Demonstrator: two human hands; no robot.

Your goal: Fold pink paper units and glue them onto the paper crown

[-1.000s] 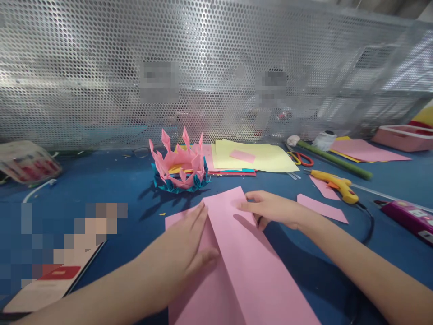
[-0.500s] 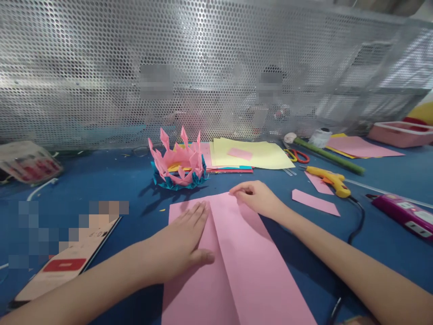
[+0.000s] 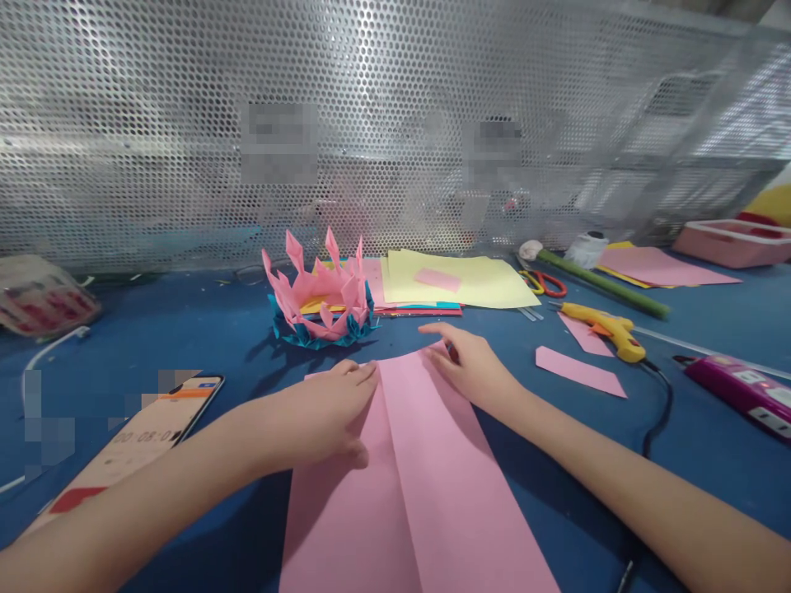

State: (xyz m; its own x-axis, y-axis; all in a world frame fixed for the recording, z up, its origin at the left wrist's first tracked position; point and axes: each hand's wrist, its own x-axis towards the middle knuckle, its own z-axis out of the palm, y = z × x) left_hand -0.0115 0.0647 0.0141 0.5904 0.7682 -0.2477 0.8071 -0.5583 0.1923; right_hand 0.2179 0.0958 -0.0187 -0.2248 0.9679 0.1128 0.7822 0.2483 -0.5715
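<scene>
A large sheet of pink paper [image 3: 352, 519] lies before me, with a long folded flap [image 3: 451, 469] running along its right part. My left hand [image 3: 321, 416] rests on the sheet left of the fold, its thumb apart and its fingers bent near the far edge. At the top right corner of the flap is my right hand [image 3: 473, 362]. Its index finger stretches out past the edge, while the thumb touches the paper; a gap shows between them. Beyond the sheet stands a pink and blue folded-paper crown [image 3: 321, 301].
Stacked coloured paper [image 3: 470, 280], scissors [image 3: 549, 284] and a green stem [image 3: 599, 284] lie at the back. On the right are pink paper strips [image 3: 581, 371], a yellow glue gun [image 3: 609, 329] and a purple power strip [image 3: 741, 391]. A phone [image 3: 136, 445] lies left. Perforated metal [image 3: 371, 74] rises behind.
My right index finger has lifted off the paper edge and straightened. My left hand has shifted slightly left, its fingers now more bent. The view has moved a little.
</scene>
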